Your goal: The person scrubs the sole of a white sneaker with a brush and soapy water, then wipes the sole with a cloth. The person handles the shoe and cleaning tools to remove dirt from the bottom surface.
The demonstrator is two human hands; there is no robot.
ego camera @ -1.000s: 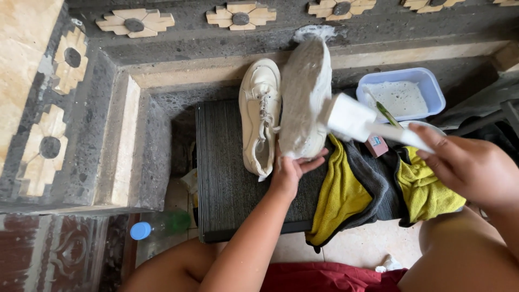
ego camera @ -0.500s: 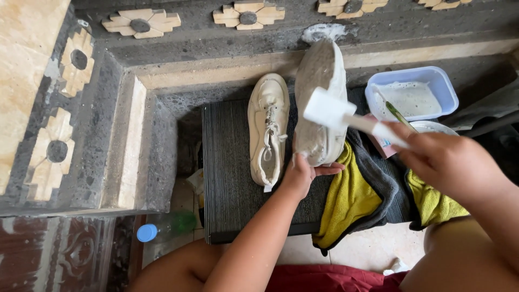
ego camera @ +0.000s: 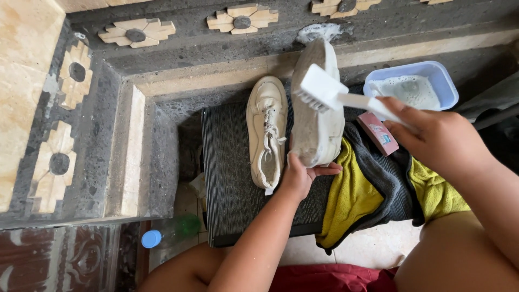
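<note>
The left hand [ego camera: 300,178] grips the sudsy white sneaker [ego camera: 318,108] sole-up over the mat; the right hand [ego camera: 432,138] clamps a white brush [ego camera: 324,91] on it. Scrubbing looks underway; its pair [ego camera: 266,130] lies left, apparently undone.

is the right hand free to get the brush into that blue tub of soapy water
Probably yes: the right hand holds the white brush just left of the blue tub, which is uncovered, with nothing between them.

Two cream-white shoes [ego camera: 266,130], a white brush [ego camera: 324,92], a dark grey ribbed mat [ego camera: 230,178], a yellow-and-grey cloth [ego camera: 357,194], a pale blue tub [ego camera: 413,81], a pink bar [ego camera: 378,132], a blue-capped green bottle [ego camera: 170,232].
</note>
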